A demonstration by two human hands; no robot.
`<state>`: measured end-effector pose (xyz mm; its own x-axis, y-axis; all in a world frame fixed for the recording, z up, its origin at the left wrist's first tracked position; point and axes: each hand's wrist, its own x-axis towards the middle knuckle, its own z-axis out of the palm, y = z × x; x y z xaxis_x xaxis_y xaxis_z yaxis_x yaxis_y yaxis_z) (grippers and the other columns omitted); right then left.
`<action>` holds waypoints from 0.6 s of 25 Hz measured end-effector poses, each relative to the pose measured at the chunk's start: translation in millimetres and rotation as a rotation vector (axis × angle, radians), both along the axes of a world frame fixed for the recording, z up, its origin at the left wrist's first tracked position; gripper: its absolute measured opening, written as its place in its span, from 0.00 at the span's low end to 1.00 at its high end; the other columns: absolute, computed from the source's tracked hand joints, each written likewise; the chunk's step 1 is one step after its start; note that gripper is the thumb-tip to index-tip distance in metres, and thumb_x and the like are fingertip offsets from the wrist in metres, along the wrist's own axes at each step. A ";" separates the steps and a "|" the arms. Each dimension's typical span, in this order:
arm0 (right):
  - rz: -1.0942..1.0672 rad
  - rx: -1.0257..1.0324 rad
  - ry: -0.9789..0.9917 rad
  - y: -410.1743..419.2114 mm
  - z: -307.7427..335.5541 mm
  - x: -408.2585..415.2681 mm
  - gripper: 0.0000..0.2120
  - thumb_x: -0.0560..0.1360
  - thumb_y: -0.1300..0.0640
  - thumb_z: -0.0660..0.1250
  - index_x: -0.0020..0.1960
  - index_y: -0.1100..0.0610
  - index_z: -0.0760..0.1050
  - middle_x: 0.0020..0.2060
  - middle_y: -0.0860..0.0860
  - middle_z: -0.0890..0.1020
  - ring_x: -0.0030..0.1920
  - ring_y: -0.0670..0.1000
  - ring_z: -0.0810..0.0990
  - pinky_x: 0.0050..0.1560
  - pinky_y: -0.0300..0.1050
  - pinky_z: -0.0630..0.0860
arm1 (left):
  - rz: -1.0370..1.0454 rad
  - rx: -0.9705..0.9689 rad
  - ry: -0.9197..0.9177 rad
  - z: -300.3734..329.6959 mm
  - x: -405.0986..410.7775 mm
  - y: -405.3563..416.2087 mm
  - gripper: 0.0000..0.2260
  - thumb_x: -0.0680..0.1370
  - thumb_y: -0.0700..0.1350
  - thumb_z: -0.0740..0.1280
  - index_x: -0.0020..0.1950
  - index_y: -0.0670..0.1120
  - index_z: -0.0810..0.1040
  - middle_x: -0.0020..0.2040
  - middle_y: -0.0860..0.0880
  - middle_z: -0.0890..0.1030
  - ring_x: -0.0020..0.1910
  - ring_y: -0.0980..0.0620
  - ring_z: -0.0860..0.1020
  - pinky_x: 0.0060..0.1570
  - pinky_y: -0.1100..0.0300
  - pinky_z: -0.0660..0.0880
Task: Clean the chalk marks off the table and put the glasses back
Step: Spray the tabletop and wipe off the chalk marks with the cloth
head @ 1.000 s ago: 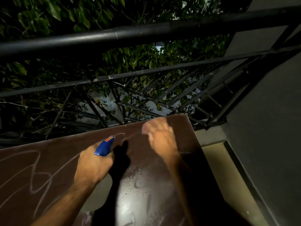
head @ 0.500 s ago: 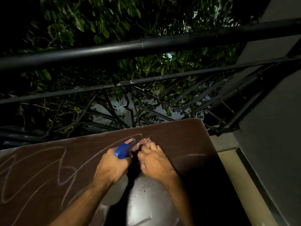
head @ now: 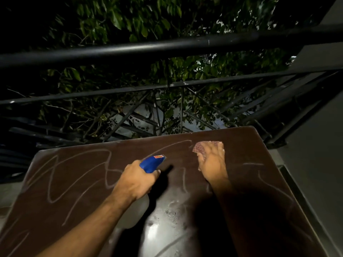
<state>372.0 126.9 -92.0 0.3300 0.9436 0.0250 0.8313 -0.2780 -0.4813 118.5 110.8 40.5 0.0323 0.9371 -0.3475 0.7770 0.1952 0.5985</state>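
A dark brown table [head: 259, 145] carries white chalk scribbles [head: 78, 175] across its left half and a few lines at the right. My left hand [head: 137, 180] grips a spray bottle with a blue trigger head [head: 151, 163] and a pale body below the hand, over the table's middle. My right hand [head: 212, 164] presses a reddish checked cloth [head: 199, 148] flat on the tabletop near the far edge. A wet, shiny patch [head: 167, 219] lies in front of both hands. No glasses are in view.
A black metal railing [head: 167, 47] runs just behind the table's far edge, with leafy branches beyond it. A grey wall [head: 319, 154] and a floor ledge stand close on the right. It is dark; light falls only on the table's middle.
My right hand has slid the cloth to the right and further away along the far edge. The left hand with the spray bottle stays near the table's middle. The view has shifted.
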 end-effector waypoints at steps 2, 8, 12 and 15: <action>0.152 0.021 -0.019 -6.3 -0.5 -59.0 0.24 0.82 0.49 0.54 0.77 0.49 0.65 0.79 0.53 0.62 0.81 0.60 0.48 0.79 0.52 0.39 | 0.026 0.012 -0.003 2.8 -19.6 -5.1 0.15 0.73 0.51 0.72 0.33 0.45 0.72 0.23 0.52 0.74 0.22 0.55 0.70 0.28 0.59 0.65; 0.694 0.068 -0.099 8.7 -5.1 -118.2 0.19 0.79 0.54 0.58 0.67 0.46 0.76 0.72 0.49 0.73 0.78 0.57 0.60 0.80 0.55 0.44 | 0.050 0.041 0.012 7.2 -77.1 -8.5 0.12 0.74 0.48 0.72 0.39 0.40 0.78 0.28 0.43 0.79 0.27 0.45 0.74 0.31 0.55 0.70; 0.088 0.068 -0.052 56.8 -8.1 -49.7 0.17 0.78 0.56 0.62 0.65 0.43 0.76 0.68 0.50 0.76 0.74 0.61 0.64 0.77 0.55 0.56 | 0.087 0.040 0.017 7.1 -112.5 -8.6 0.09 0.75 0.48 0.71 0.44 0.42 0.81 0.32 0.42 0.82 0.27 0.46 0.77 0.32 0.55 0.72; -0.089 -0.004 -0.073 57.5 -6.7 -94.7 0.23 0.80 0.54 0.62 0.75 0.55 0.70 0.75 0.58 0.68 0.78 0.63 0.56 0.79 0.55 0.49 | 0.093 0.031 0.014 4.1 -132.2 -5.9 0.09 0.75 0.48 0.71 0.41 0.42 0.80 0.30 0.42 0.82 0.26 0.49 0.75 0.31 0.57 0.70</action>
